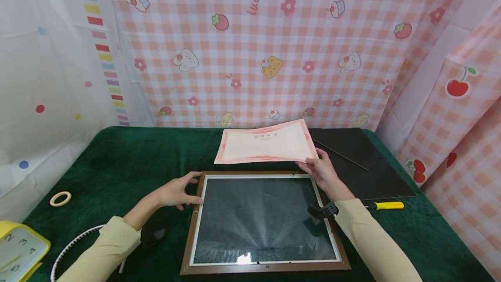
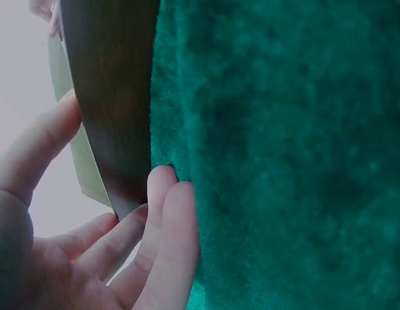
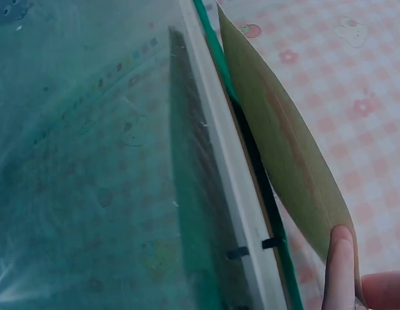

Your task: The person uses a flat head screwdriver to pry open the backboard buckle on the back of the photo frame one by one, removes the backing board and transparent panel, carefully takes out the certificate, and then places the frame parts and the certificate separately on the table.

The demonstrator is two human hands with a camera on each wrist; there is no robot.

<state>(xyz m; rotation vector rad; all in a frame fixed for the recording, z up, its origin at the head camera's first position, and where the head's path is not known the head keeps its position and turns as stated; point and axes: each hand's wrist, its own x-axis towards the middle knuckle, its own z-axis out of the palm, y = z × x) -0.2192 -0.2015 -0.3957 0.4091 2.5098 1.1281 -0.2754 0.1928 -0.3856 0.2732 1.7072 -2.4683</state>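
A brown wooden picture frame [image 1: 267, 267] with a white inner border and a clear pane lies in front of me. My left hand [image 1: 176, 193] holds its upper left part. In the left wrist view, the thumb meets one edge of the frame [image 2: 113, 97] and the fingers bend round its outer side. Just past the frame's far edge, my right hand [image 1: 322, 171] pinches the lower right corner of a paper certificate [image 1: 266, 145] with a pink-red border. The certificate [image 3: 284, 148] bows slightly in the right wrist view, held between thumb and finger [image 3: 340, 265].
A black board [image 1: 379, 179] with a thin dark rod [image 1: 344, 156] lies at the back right, a yellow-handled screwdriver [image 1: 389, 206] by its near edge. On the left are a pale ring [image 1: 60, 199], a yellow clock [image 1: 23, 247] and a black-and-white curved band [image 1: 72, 245]. Green cloth [image 1: 129, 164] covers the table.
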